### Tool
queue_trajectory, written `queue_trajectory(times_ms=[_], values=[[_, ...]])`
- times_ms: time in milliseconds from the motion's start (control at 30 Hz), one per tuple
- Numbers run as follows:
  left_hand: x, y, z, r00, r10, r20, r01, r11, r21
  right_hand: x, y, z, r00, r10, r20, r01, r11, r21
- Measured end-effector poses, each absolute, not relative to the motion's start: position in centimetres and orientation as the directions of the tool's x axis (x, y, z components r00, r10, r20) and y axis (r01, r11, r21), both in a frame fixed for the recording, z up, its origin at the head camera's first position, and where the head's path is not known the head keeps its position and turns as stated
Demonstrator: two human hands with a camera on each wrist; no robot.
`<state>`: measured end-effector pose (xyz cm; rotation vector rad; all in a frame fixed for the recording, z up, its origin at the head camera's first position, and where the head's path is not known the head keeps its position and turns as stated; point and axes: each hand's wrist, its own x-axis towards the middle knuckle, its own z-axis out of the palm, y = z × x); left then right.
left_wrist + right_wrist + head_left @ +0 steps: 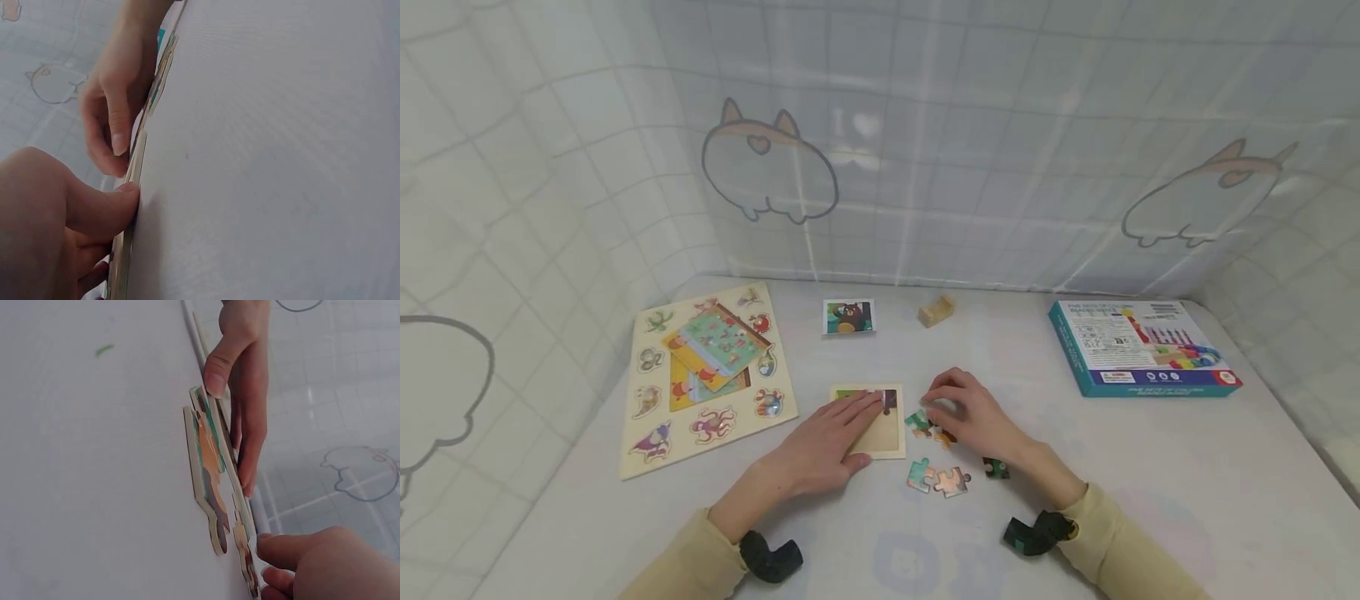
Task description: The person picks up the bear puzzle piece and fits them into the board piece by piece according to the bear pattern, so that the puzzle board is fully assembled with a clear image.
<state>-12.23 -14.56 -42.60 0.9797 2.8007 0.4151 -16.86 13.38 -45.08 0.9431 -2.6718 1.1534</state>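
Note:
A small square wooden puzzle tray [889, 433] lies before me, with picture pieces along its top and bare wood below. My left hand [823, 437] rests across its left side, fingers straight over the top pieces and thumb at the lower edge. Just right of the tray, my right hand [973, 417] hovers with loosely bent fingers over a green jigsaw piece [917, 422] and an orange-brown piece [945, 437]; nothing shows between thumb and fingers. Nearer me lie a teal piece [919, 475], a peach piece [952, 482] and a dark green piece [996, 468].
A larger wooden sea-animal board [730, 446] with picture cards [718, 346] on it lies at the left. Toward the back are a bear picture card [848, 317] and a small wooden block-like holder [936, 311]. A blue-edged box [1142, 350] lies at the right.

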Motion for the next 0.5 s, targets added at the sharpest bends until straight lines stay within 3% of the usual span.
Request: queue_trajectory(times_ms=[500], values=[[-12.22, -14.67, -42.92, -0.782, 0.623, -0.028, 0.589, 0.753, 0.295, -16.44, 13.28, -44.82, -0.785, -0.563, 0.259, -0.597, 0.573, -0.561]])
